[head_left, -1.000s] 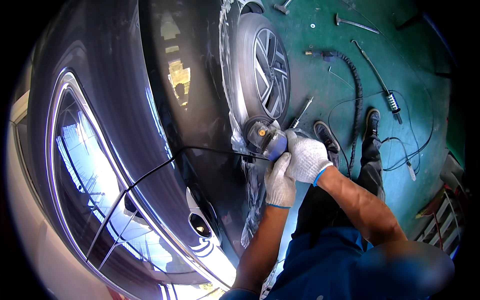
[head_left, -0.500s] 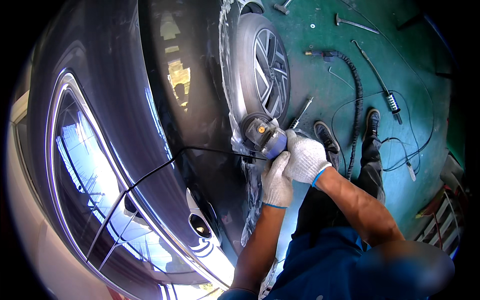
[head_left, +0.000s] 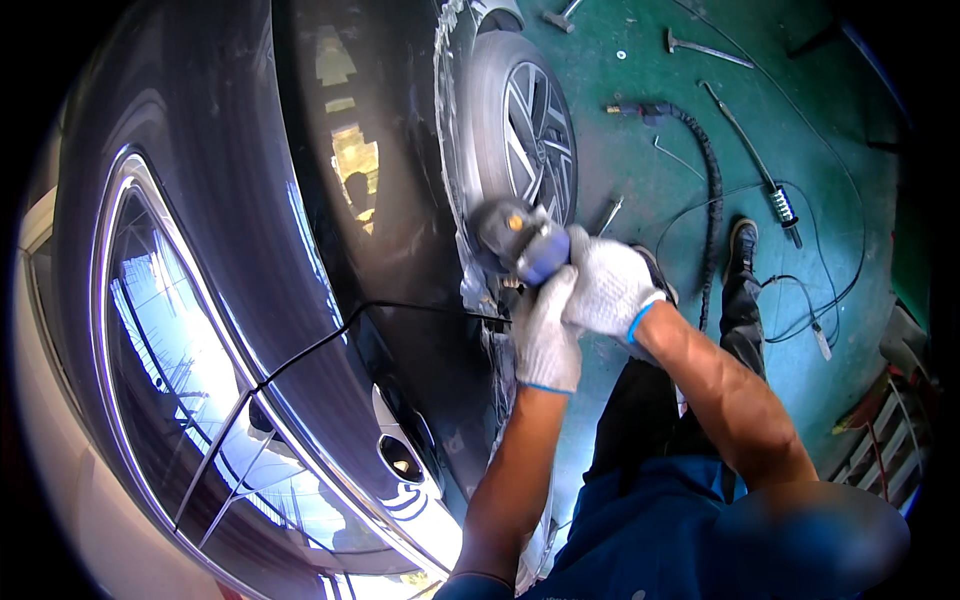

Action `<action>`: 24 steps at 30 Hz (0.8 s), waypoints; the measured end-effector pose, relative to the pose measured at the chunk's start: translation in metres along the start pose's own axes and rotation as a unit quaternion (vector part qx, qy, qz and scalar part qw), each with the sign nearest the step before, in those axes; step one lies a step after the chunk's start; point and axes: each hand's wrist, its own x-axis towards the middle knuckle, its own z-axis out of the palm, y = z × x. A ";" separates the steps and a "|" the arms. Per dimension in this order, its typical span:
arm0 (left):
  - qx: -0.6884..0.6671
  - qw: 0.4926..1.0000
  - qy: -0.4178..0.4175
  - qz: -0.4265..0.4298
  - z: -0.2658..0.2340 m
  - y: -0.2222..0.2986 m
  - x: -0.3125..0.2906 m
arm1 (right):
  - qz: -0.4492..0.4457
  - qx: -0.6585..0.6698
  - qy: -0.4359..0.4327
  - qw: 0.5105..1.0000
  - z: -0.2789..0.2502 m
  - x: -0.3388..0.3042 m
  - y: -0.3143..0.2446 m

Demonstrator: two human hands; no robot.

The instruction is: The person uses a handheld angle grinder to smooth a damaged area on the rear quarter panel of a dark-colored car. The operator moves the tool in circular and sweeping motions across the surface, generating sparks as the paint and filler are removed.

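Observation:
Both of my hands wear white knitted gloves with blue cuffs and are closed around a blue-and-dark angle grinder (head_left: 540, 252). My left hand (head_left: 547, 345) grips the near end of its body. My right hand (head_left: 612, 285) is wrapped round the body just to the right, partly over the left fingers. The grinder's round head lies against or just above the scraped edge (head_left: 472, 285) of a dark car (head_left: 400, 240), beside the rear part of the wheel (head_left: 540, 135). Motion blurs the head, and the contact is hidden.
A black cable (head_left: 365, 303) crosses the car's side toward my hands. On the green floor lie a hammer (head_left: 708, 47), a slide hammer (head_left: 770, 185), a black-sleeved hose (head_left: 716, 190) and thin cables. My feet stand right of the wheel. A slatted metal frame (head_left: 880, 440) is at lower right.
Hands and grinder have shifted slightly left and farther up along the car's edge. The grinder head is tilted differently and more blurred. My grip stays the same.

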 end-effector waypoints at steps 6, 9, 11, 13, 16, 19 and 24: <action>0.013 0.996 0.089 0.001 0.001 -0.019 -0.023 | -0.016 0.007 -0.049 0.999 0.021 -0.017 0.021; 0.009 0.999 0.036 0.010 0.004 0.001 -0.002 | -0.011 0.014 -0.006 1.000 0.001 0.001 0.003; 0.009 1.000 0.015 0.026 0.003 0.003 0.005 | -0.013 0.024 -0.007 1.000 -0.009 0.008 -0.001; 0.017 0.998 0.058 0.010 0.002 -0.006 -0.001 | -0.004 0.032 -0.043 0.999 -0.005 0.001 0.005; 0.011 0.994 0.105 -0.008 0.001 -0.017 -0.023 | 0.004 0.024 -0.092 0.995 0.010 -0.014 0.014; 0.022 0.996 0.082 -0.003 0.004 -0.008 -0.010 | 0.002 0.045 -0.044 0.998 0.008 -0.003 0.014; 0.057 0.998 0.002 0.023 0.024 0.026 0.021 | -0.037 0.073 0.043 0.996 -0.013 0.034 0.009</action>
